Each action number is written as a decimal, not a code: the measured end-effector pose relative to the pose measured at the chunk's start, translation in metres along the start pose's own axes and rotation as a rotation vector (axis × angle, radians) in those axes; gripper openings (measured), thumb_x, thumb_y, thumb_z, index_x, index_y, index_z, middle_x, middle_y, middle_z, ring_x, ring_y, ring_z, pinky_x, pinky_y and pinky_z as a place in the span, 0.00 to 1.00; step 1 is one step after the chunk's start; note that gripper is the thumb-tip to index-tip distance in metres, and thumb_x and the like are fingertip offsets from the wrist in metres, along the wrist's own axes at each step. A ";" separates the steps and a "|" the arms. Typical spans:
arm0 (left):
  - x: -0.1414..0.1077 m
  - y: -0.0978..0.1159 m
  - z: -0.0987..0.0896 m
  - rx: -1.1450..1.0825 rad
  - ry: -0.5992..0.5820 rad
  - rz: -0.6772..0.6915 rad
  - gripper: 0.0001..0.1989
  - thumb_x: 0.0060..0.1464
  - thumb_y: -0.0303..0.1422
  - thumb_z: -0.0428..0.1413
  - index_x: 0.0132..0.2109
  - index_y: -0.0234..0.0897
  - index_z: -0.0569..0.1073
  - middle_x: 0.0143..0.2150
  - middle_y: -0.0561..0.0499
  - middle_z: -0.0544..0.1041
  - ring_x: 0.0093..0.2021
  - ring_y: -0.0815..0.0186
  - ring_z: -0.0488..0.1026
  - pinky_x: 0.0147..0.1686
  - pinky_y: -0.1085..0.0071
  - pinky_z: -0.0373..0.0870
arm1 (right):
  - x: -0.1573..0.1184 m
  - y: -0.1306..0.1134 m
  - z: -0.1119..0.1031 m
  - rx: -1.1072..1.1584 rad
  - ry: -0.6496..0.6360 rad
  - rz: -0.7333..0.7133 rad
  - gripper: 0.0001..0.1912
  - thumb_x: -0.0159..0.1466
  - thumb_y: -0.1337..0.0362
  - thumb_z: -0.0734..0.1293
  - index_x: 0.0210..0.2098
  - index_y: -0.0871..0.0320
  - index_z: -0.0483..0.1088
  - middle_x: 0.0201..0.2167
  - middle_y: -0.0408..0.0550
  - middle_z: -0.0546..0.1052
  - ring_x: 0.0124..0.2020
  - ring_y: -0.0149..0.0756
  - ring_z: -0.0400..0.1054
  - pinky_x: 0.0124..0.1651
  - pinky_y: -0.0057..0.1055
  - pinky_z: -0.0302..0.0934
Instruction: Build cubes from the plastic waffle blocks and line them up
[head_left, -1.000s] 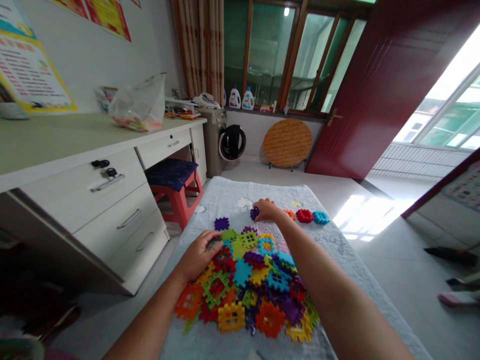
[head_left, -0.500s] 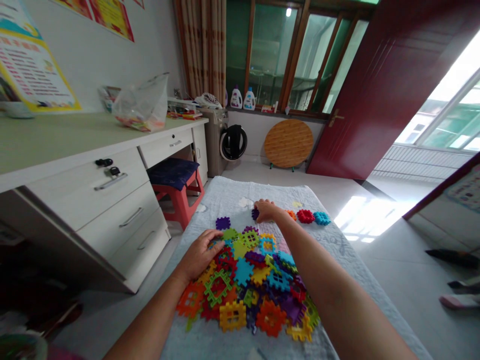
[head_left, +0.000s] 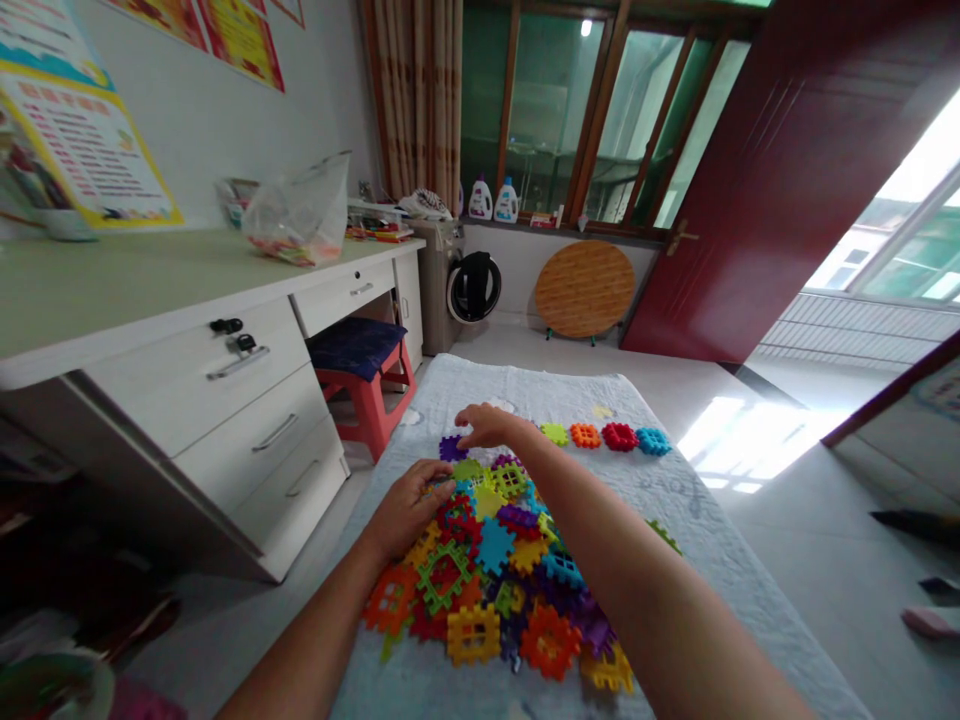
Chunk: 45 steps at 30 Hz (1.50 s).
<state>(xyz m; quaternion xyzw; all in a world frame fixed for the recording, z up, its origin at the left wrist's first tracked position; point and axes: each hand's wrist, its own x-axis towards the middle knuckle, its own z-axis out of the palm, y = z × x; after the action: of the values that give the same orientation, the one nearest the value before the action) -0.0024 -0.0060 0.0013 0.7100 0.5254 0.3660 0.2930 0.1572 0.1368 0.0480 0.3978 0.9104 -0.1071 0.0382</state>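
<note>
My right hand (head_left: 489, 426) reaches across the cloth with thumb and fingers apart, just over a purple square tile (head_left: 450, 449) with notched edges. The thumb is close to that tile; I cannot tell if it touches. My left hand (head_left: 411, 502) lies with loosely bent, parted fingers on the left side of a heap of notched plastic tiles (head_left: 495, 546) in several colours. To the right of my right hand is a row: a lime tile (head_left: 554, 434), an orange piece (head_left: 585, 435), a red piece (head_left: 620, 437) and a blue piece (head_left: 653, 441). My forearm hides part of the heap.
A pale patterned cloth (head_left: 720, 590) covers the surface under the pieces. To the left stand a red stool (head_left: 367, 400) with a dark cushion and a white desk (head_left: 225, 400). A round wooden tabletop (head_left: 585, 290) leans on the far wall beside a red door (head_left: 720, 190).
My right hand has moved left from the end of the row to the purple tile, uncovering the lime tile. My left hand stays at the heap. The view has shifted slightly.
</note>
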 end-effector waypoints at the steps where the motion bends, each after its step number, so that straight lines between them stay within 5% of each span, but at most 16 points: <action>1: 0.000 0.000 0.000 -0.001 0.009 -0.002 0.18 0.56 0.43 0.49 0.46 0.38 0.73 0.46 0.47 0.74 0.49 0.59 0.71 0.51 0.63 0.66 | 0.006 -0.006 0.004 0.008 -0.017 -0.022 0.23 0.53 0.58 0.70 0.48 0.55 0.71 0.47 0.48 0.75 0.46 0.40 0.68 0.45 0.30 0.60; 7: 0.001 -0.001 -0.004 0.024 0.056 -0.002 0.18 0.57 0.44 0.48 0.45 0.38 0.74 0.45 0.48 0.75 0.47 0.60 0.71 0.50 0.64 0.66 | 0.013 -0.007 0.012 0.052 0.045 -0.011 0.14 0.50 0.69 0.69 0.38 0.59 0.74 0.34 0.43 0.78 0.34 0.31 0.69 0.33 0.22 0.57; 14: 0.002 -0.001 -0.003 0.047 0.095 -0.014 0.17 0.57 0.44 0.48 0.44 0.38 0.74 0.45 0.48 0.75 0.47 0.60 0.71 0.50 0.64 0.66 | -0.012 0.018 -0.002 0.022 0.219 0.136 0.15 0.56 0.73 0.61 0.42 0.63 0.71 0.41 0.53 0.75 0.40 0.35 0.67 0.37 0.25 0.56; 22: 0.002 0.000 -0.003 0.055 0.065 0.001 0.17 0.57 0.44 0.48 0.43 0.39 0.74 0.44 0.48 0.75 0.47 0.60 0.71 0.51 0.64 0.66 | -0.026 0.030 0.006 0.024 0.011 0.013 0.16 0.52 0.57 0.70 0.38 0.57 0.75 0.36 0.46 0.77 0.37 0.35 0.69 0.38 0.25 0.58; 27: 0.002 0.001 -0.004 0.057 0.057 -0.010 0.17 0.57 0.44 0.48 0.43 0.39 0.74 0.44 0.48 0.75 0.48 0.60 0.71 0.51 0.64 0.66 | -0.016 0.028 0.015 -0.081 0.051 0.061 0.30 0.46 0.53 0.73 0.47 0.57 0.72 0.45 0.52 0.74 0.45 0.44 0.68 0.41 0.30 0.60; 30: 0.003 0.001 -0.003 0.064 0.056 -0.007 0.17 0.57 0.44 0.48 0.43 0.39 0.74 0.45 0.48 0.75 0.48 0.60 0.71 0.52 0.63 0.66 | -0.017 0.033 0.014 -0.076 0.066 0.062 0.28 0.47 0.54 0.72 0.46 0.57 0.72 0.45 0.53 0.74 0.44 0.43 0.68 0.42 0.29 0.60; 35: 0.003 0.000 -0.002 0.061 0.050 -0.005 0.18 0.57 0.45 0.48 0.43 0.39 0.74 0.44 0.48 0.75 0.48 0.59 0.71 0.51 0.63 0.66 | -0.037 0.069 -0.009 -0.028 0.265 0.189 0.25 0.52 0.60 0.68 0.49 0.59 0.70 0.45 0.53 0.73 0.44 0.40 0.67 0.44 0.28 0.59; 39: 0.002 -0.001 -0.002 0.057 0.035 -0.009 0.17 0.57 0.45 0.47 0.44 0.39 0.73 0.46 0.47 0.75 0.49 0.59 0.70 0.53 0.62 0.65 | -0.052 0.090 -0.016 -0.058 0.141 0.239 0.25 0.51 0.62 0.69 0.48 0.59 0.71 0.46 0.54 0.73 0.45 0.42 0.67 0.44 0.29 0.59; 45: 0.003 -0.002 -0.002 0.058 0.042 -0.001 0.17 0.57 0.44 0.48 0.43 0.39 0.74 0.45 0.48 0.75 0.49 0.60 0.70 0.52 0.63 0.65 | -0.055 0.084 -0.004 -0.084 0.050 0.275 0.28 0.49 0.59 0.71 0.49 0.55 0.71 0.49 0.54 0.72 0.46 0.45 0.67 0.42 0.31 0.60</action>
<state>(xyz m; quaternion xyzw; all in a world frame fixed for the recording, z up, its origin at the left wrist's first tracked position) -0.0045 -0.0027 0.0010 0.7101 0.5424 0.3652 0.2612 0.2567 0.1540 0.0469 0.5196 0.8515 -0.0525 0.0466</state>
